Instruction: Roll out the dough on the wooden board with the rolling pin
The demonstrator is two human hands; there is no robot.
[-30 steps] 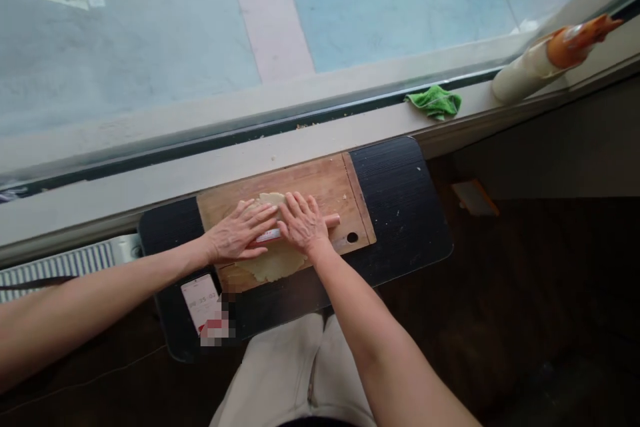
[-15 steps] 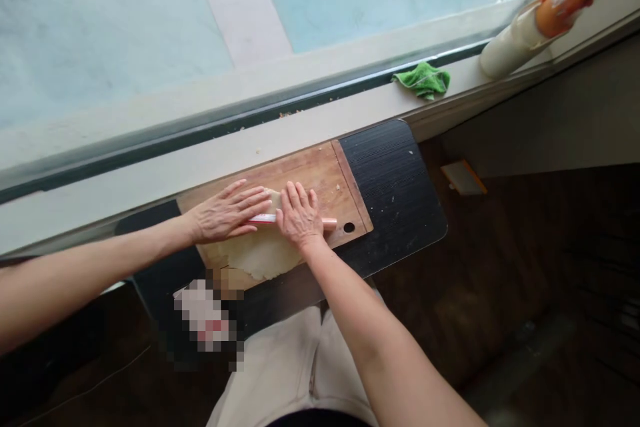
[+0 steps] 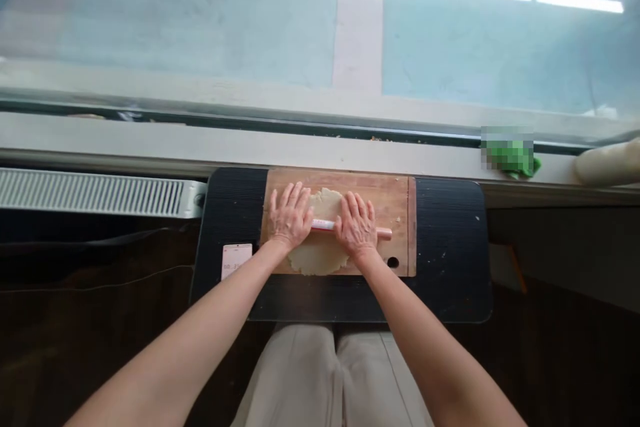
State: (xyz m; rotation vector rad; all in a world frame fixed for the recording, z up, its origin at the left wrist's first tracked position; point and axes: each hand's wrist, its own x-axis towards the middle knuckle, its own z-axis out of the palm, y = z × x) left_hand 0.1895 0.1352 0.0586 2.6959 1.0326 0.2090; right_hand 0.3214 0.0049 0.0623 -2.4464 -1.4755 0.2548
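A flat round of pale dough [image 3: 320, 255] lies on a wooden cutting board [image 3: 395, 203], which rests on a black ribbed table top [image 3: 445, 240]. A thin pink rolling pin [image 3: 385, 233] lies across the dough. My left hand [image 3: 289, 215] presses flat on the pin's left part, fingers spread. My right hand [image 3: 356, 225] presses flat on its right part; the pin's right end sticks out past it. Both palms hide the middle of the pin.
A white phone [image 3: 235, 259] lies on the black top left of the board. A window sill [image 3: 150, 147] runs behind, with a green cloth [image 3: 520, 160] and a pale cylinder [image 3: 607, 161] at the right. A radiator grille [image 3: 90, 192] is at left. My knees are below the table.
The view has swung so the board now sits square and centred. Both hands have stayed flat on the pin over the dough, moving with it slightly across the round.
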